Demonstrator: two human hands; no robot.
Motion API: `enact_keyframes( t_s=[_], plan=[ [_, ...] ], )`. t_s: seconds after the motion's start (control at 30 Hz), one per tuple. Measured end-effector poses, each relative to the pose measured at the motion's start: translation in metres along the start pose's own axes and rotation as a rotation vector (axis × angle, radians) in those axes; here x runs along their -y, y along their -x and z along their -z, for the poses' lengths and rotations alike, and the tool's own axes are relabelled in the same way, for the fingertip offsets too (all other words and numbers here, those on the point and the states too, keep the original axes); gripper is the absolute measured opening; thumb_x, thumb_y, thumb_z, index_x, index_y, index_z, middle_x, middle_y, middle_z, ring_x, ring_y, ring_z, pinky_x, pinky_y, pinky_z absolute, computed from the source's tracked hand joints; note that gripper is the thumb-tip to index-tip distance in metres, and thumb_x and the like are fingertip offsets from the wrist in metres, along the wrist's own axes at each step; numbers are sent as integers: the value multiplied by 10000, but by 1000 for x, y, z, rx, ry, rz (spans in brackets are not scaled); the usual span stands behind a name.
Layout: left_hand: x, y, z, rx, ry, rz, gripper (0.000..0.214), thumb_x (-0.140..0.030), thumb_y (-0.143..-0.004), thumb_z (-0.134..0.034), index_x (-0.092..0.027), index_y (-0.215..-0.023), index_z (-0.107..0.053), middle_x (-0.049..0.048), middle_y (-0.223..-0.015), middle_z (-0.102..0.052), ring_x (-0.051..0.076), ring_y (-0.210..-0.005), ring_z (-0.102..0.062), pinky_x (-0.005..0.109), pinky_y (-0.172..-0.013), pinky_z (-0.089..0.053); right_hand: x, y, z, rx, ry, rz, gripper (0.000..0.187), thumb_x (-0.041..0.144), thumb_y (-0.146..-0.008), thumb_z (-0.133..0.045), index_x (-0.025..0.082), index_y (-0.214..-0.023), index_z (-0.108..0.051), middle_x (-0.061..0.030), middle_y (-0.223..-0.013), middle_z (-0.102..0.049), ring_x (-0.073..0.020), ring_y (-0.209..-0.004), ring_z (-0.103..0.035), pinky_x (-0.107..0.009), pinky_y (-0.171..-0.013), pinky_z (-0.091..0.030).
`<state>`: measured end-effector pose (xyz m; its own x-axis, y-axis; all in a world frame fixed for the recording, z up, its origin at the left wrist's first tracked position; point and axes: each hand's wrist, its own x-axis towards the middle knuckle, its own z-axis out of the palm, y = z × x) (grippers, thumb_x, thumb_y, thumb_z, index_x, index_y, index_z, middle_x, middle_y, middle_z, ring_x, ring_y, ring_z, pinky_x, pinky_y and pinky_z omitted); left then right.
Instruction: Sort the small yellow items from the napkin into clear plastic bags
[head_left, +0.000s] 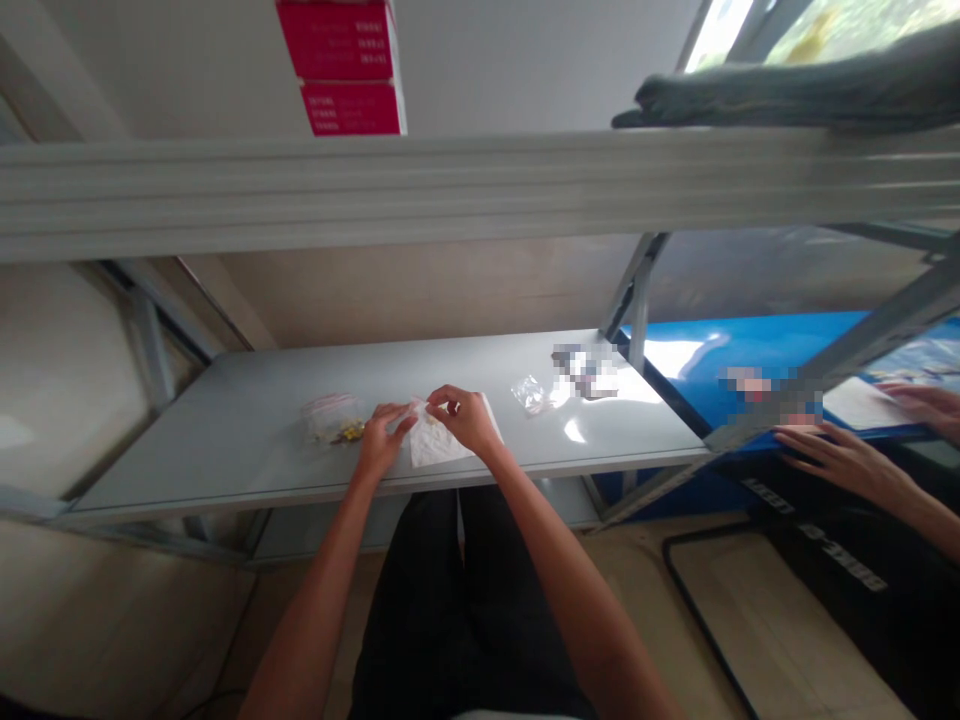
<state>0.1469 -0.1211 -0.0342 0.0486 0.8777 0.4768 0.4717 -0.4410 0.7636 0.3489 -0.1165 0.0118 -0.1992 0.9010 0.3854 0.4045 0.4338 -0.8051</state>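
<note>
My left hand [385, 435] is at the upper left corner of a crinkled whitish sheet or bag [431, 450] on the shelf, its thumb and fingertips drawn together. My right hand [463, 415] reaches over the same whitish piece, thumb and forefinger pinched. Between the fingertips shows a thin edge with a pinkish tint; what exactly they hold is too small to make out. Left of my left hand lies a clear zip bag [328, 412] with a pinkish strip along its top. Small yellow and dark pieces [349, 432] lie at its lower right.
A crumpled clear plastic bag [531, 396] lies to the right on the grey shelf [247, 420]. An upper shelf beam [465, 190] crosses overhead, bearing red boxes [349, 70] and dark cloth [780, 95]. Another person's hands [855, 460] are at a blue table [720, 350] on the right.
</note>
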Motion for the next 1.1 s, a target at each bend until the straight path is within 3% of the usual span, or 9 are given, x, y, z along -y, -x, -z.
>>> enact_keyframes(
  t_s=[0.2, 0.37, 0.6, 0.7, 0.83, 1.0, 1.1],
  plan=[
    [0, 1, -1, 7, 53, 13, 402, -542, -895, -655, -207, -1083, -773, 95, -1093, -753, 254, -1073, -667, 416, -1014, -503, -1, 0, -4, 88, -30, -43, 64, 244, -852, -690, 231, -887, -742, 20, -734, -762, -134, -654, -667, -202, -626, -457],
    [-2, 1, 0, -3, 95, 85, 450, -545, -870, -680, -189, -1135, -757, 107, -1144, -736, 249, -1071, -680, 391, -989, -515, 0, -3, -2, 148, 1, -36, 93, 236, -843, -722, 234, -926, -764, 5, -770, -784, -144, -701, -704, -200, -653, -462],
    [-4, 2, 2, -7, 129, 120, 486, -570, -859, -677, -188, -1151, -748, 102, -1122, -737, 241, -1020, -697, 375, -952, -534, -1, -10, -2, 224, 38, 11, 269, 225, -939, -557, 215, -836, -805, 17, -741, -775, -119, -627, -636, -193, -634, -423],
    [-3, 2, 2, -4, 122, 130, 508, -575, -834, -701, -180, -1149, -749, 101, -1094, -750, 239, -976, -700, 377, -938, -539, 2, -11, -2, 245, 39, 21, 284, 187, -934, -529, 207, -855, -801, 18, -735, -763, -115, -641, -630, -189, -652, -417],
    [-3, 2, 0, 2, 122, 143, 506, -560, -830, -709, -189, -1173, -741, 79, -1054, -754, 222, -924, -692, 352, -885, -555, 5, -15, -1, 274, 91, 59, 328, 223, -961, -526, 178, -742, -767, 3, -657, -711, -109, -619, -594, -195, -639, -390],
    [-8, 3, 0, -1, 162, 190, 540, -560, -832, -701, -195, -1230, -721, 74, -1042, -741, 230, -936, -682, 301, -764, -567, 1, -19, -1, 282, 160, 111, 135, 149, -871, -652, 163, -836, -782, 1, -697, -707, -94, -612, -534, -196, -628, -361],
    [-8, 3, 1, -5, 200, 193, 487, -554, -882, -636, -186, -1184, -741, 92, -1073, -748, 245, -985, -682, 280, -719, -555, 1, -20, -1, 274, 159, 141, 133, 123, -859, -654, 165, -824, -775, -2, -714, -709, -93, -616, -529, -200, -642, -370]
  ],
)
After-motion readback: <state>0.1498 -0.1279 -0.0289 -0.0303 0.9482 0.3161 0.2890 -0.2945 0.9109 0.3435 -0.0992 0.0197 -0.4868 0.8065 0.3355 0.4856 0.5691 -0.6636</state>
